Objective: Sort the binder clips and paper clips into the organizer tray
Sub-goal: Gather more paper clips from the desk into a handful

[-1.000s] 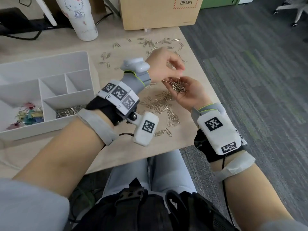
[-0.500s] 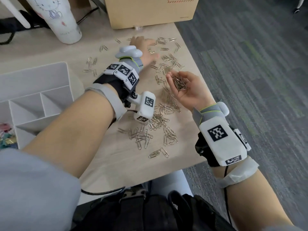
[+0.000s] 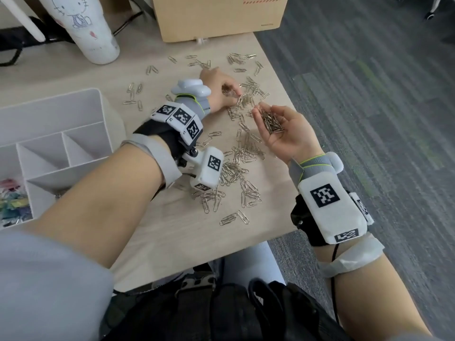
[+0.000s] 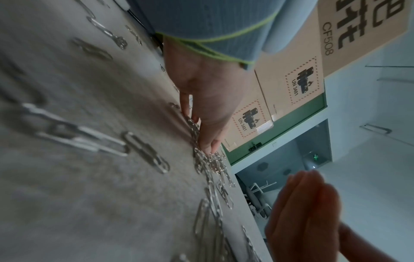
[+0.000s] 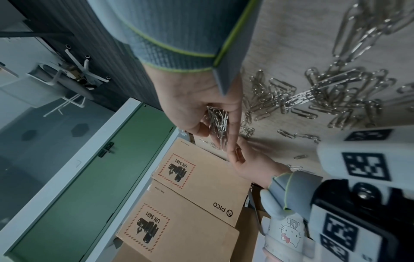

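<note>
Silver paper clips (image 3: 246,153) lie strewn over the wooden table (image 3: 172,232). My right hand (image 3: 270,114) is palm up just past the table's right edge, fingers cupped round a heap of paper clips (image 3: 272,124), which also shows in the right wrist view (image 5: 218,122). My left hand (image 3: 237,94) is down on the table beside the right fingertips, its thumb and fingers pinching at a cluster of clips (image 4: 208,159). The white organizer tray (image 3: 73,102) stands at the left, with coloured binder clips (image 3: 14,205) in its near compartment.
A white cartoon-print tumbler (image 3: 86,28) and a cardboard box (image 3: 216,16) stand at the back of the table. The table's right edge (image 3: 283,89) runs close to both hands, with grey carpet (image 3: 369,119) beyond. My lap is below the front edge.
My left hand left the right palm, reached out to the far clips, then drew back to a cluster beside the right fingertips. The right hand kept its heap of clips.
</note>
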The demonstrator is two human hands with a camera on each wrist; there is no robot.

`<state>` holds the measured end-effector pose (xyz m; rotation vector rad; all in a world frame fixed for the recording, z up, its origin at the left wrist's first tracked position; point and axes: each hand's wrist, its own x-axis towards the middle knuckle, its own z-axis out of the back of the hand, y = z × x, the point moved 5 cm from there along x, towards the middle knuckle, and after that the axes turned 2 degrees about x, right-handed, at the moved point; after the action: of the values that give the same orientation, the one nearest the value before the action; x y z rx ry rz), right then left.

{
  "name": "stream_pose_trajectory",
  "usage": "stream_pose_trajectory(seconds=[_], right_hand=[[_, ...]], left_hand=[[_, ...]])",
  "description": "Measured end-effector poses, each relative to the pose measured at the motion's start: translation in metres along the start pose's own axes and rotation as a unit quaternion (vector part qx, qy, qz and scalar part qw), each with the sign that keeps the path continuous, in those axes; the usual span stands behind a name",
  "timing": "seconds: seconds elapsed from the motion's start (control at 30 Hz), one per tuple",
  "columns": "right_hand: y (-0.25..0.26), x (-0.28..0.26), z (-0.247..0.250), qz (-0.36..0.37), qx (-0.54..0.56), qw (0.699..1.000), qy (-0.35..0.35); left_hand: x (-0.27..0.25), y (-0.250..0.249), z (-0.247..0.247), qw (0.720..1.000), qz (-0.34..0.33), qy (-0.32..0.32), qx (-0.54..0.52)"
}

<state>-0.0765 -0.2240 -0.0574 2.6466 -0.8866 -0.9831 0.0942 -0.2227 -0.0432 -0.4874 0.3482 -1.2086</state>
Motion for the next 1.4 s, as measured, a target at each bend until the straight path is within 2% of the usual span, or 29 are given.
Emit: stream_pose_trajectory(seconds=[0.2, 0.37, 0.47, 0.53, 0.73, 0.9, 1.07, 1.2, 1.4], right_hand=[[0.0, -0.019, 0.012, 0.023, 0.024, 0.999, -0.005], [0.0, -0.033, 0.027, 0.034, 0.028, 0.999, -0.012], [0.0, -0.043, 0.034, 0.039, 0.033, 0.999, -0.018], [-0.002, -0.048, 0.038, 0.038, 0.035, 0.998, -0.019], [-0.016, -0.062, 0.04, 0.04, 0.028, 0.999, -0.021], [-0.033, -0.071, 0.039, 0.034, 0.01, 0.999, -0.01], [-0.04, -0.074, 0.045, 0.032, 0.014, 0.999, -0.017], [-0.041, -0.078, 0.048, 0.038, 0.016, 0.999, -0.016], [-0.038, -0.082, 0.053, 0.051, 0.029, 0.998, -0.023]], left_hand=[[-0.035, -0.019, -0.011, 0.997, -0.02, 0.08, 0.001], [-0.042, -0.041, -0.015, 0.999, -0.033, 0.021, 0.037], [-0.052, -0.049, -0.03, 0.99, -0.034, 0.091, 0.103], [-0.058, -0.046, -0.035, 0.989, -0.03, 0.109, 0.095], [-0.089, -0.032, -0.023, 0.993, -0.032, 0.106, 0.036], [-0.13, -0.029, -0.019, 0.99, -0.05, 0.122, 0.057], [-0.158, -0.028, -0.022, 0.986, -0.009, 0.095, 0.136], [-0.168, -0.032, -0.036, 0.98, -0.022, 0.107, 0.168], [-0.159, -0.037, -0.033, 0.996, -0.017, 0.066, 0.057]])
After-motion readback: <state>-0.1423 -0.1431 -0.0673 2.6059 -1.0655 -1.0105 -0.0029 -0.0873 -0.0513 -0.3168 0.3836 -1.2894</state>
